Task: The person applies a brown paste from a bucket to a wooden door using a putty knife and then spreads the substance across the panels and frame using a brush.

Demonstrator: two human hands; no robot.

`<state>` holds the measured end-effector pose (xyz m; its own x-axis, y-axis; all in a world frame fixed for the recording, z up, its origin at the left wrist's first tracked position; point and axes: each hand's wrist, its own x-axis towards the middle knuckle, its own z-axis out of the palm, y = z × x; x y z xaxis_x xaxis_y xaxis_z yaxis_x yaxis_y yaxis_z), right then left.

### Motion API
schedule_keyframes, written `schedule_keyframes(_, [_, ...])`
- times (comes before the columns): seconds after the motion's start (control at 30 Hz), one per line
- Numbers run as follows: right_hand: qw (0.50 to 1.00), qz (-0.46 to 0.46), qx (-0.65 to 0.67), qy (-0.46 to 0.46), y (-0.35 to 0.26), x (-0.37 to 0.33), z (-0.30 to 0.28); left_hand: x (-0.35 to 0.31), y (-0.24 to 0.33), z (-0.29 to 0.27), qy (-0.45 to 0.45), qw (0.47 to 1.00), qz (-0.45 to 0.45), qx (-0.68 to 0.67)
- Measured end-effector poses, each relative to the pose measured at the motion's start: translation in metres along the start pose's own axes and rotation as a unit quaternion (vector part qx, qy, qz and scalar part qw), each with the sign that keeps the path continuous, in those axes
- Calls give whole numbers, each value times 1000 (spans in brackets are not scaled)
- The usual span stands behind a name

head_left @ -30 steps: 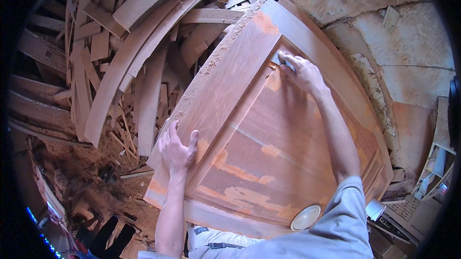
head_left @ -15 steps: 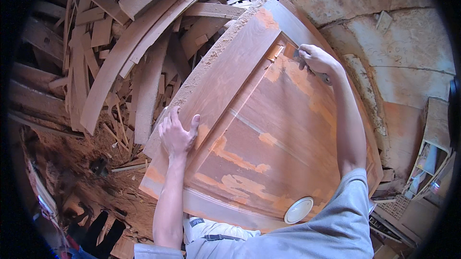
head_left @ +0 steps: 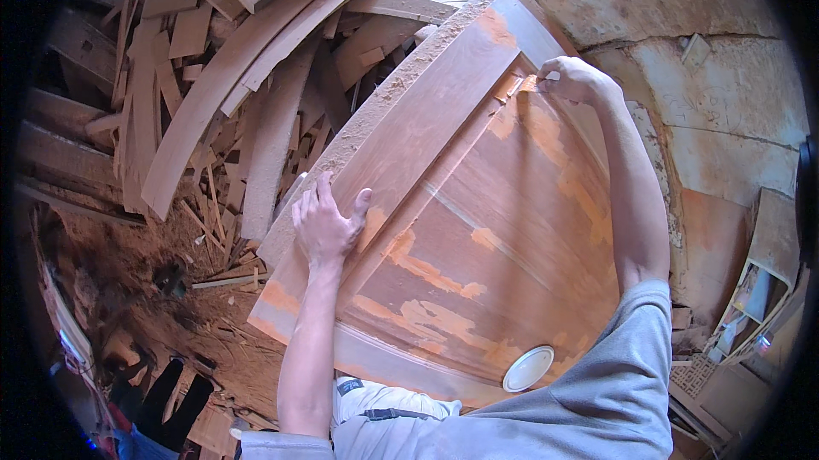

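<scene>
A wooden panel point(head_left: 503, 170) with a raised frame lies in front of me, patched with orange filler point(head_left: 435, 276). My left hand point(head_left: 327, 225) rests on the wide left frame board point(head_left: 409, 140), its fingers spread and thumb apart. At the panel's far corner, my right hand point(head_left: 576, 80) pinches a putty knife, mostly hidden by the fingers. Its orange-smeared blade point(head_left: 528, 84) meets the recess beside the inner frame edge. A thicker lump of orange filler point(head_left: 507, 87) sits just left of the blade. Near my body, a round white lid point(head_left: 529, 369) lies on the panel.
Scrap wood point(head_left: 183, 59) is heaped at the far left, with long curved offcuts point(head_left: 281, 42) beside the panel. Sawdust covers the ground point(head_left: 128, 272) at the left. Large stained slabs point(head_left: 725, 101) lie at the right, near a small wooden box point(head_left: 755, 289).
My right hand has shifted slightly up and turned, bringing the blade to the far corner of the recess. My left hand stays on the frame board. The whole view has shifted a little.
</scene>
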<state>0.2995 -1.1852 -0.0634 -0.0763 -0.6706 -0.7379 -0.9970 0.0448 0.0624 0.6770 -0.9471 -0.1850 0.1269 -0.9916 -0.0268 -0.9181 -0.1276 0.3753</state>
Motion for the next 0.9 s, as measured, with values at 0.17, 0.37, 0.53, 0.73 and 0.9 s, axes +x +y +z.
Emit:
schedule_keyframes(0.17, [1000,-12,4,3,2,5,0,0,0,0,-11,1000,-4,-2])
schedule_keyframes(0.37, [1000,12,12,-1,2,8,0,2,1,-3,-25,1000,-8,-4])
schedule_keyframes(0.53, [1000,-7,22,3,6,12,0,0,-1,-1,-23,1000,-5,-17])
schedule_keyframes(0.73, [1000,0,22,-11,2,12,-3,0,-1,-1,-26,999,-7,-17])
schedule_keyframes(0.9, [1000,8,-10,-3,-3,20,-6,1,0,-2,-28,999,-8,-12])
